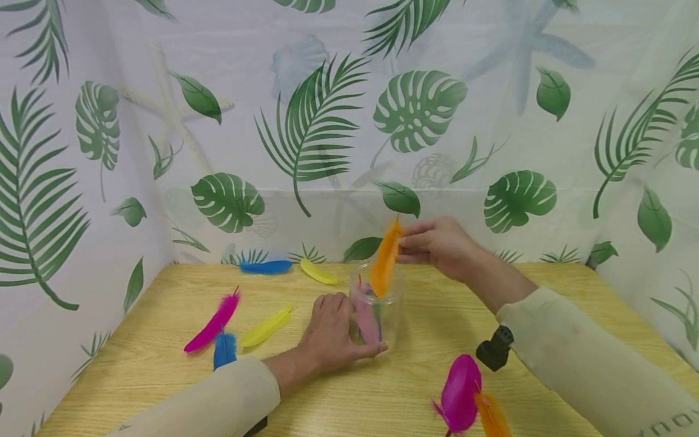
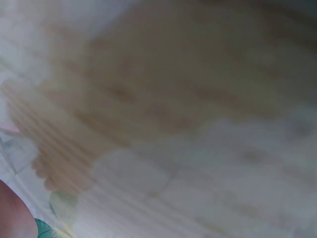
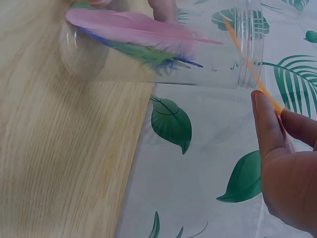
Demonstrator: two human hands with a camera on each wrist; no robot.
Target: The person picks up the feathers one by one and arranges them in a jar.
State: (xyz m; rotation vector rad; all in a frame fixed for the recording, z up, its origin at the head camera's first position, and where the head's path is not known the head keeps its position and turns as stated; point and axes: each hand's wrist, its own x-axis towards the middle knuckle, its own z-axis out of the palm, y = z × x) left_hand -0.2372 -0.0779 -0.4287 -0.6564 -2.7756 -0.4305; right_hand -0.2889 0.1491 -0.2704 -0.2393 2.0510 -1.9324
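Note:
My left hand (image 1: 330,334) holds a clear jar (image 1: 390,325) upright on the table, its thumb across the jar's low front. Inside the jar stand a pink feather (image 3: 129,25), a green feather (image 3: 143,52) and a blue feather (image 3: 109,43). Above the jar's mouth, my right hand (image 1: 437,246) pinches an orange feather (image 1: 386,258) between thumb and fingers. That feather points downward, and its lower end overlaps the rim. Blur fills most of the left wrist view; only a bit of hand (image 2: 15,213) shows at its lower left corner.
Left on the wooden table (image 1: 164,388) lie a magenta feather (image 1: 215,321), two blue feathers (image 1: 266,267) and two yellow feathers (image 1: 267,326). Near the front right are another magenta feather (image 1: 461,391) and an orange one (image 1: 491,416). A leaf-patterned cloth (image 1: 338,224) stands behind.

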